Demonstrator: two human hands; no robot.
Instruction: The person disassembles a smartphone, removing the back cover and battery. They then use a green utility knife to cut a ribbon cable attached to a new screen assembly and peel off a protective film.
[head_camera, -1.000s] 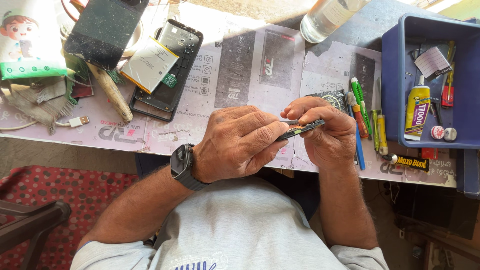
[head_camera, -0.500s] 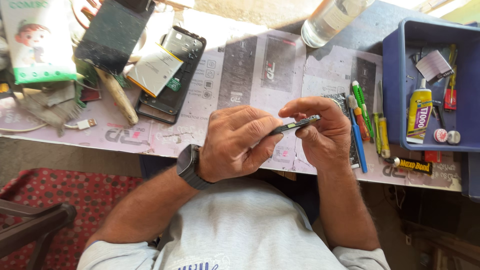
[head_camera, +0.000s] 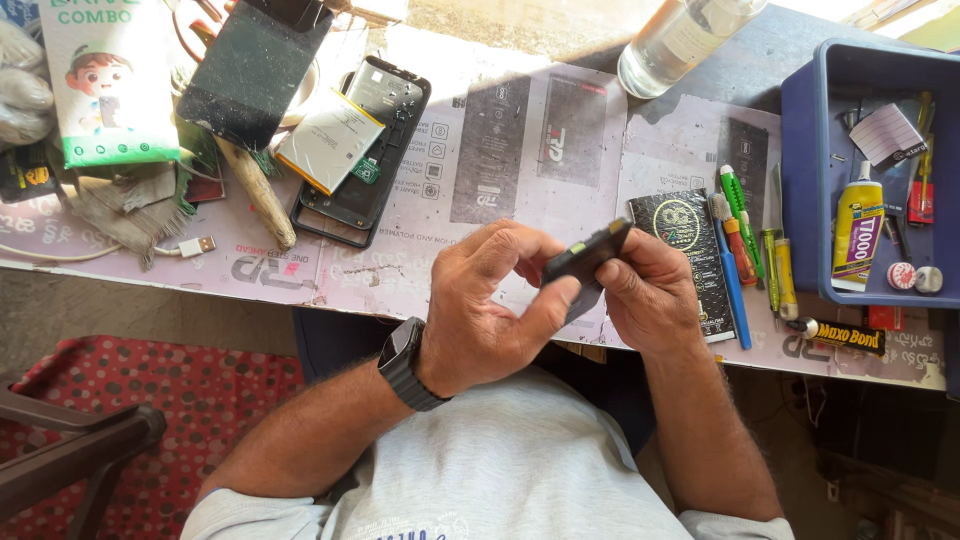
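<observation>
The left hand and right hand both grasp a small dark flat part, pinched between their fingertips. It sits tilted just above the table's near edge.

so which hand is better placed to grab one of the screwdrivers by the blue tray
Right. The right hand sits just beside the screwdrivers near the blue tray, while the left hand lies farther off and could keep holding the small dark part.

We see a workbench lit by strong sun along its far edge. Below its near edge on the left lies a red patterned rug, with a dark chair arm over it.
</observation>
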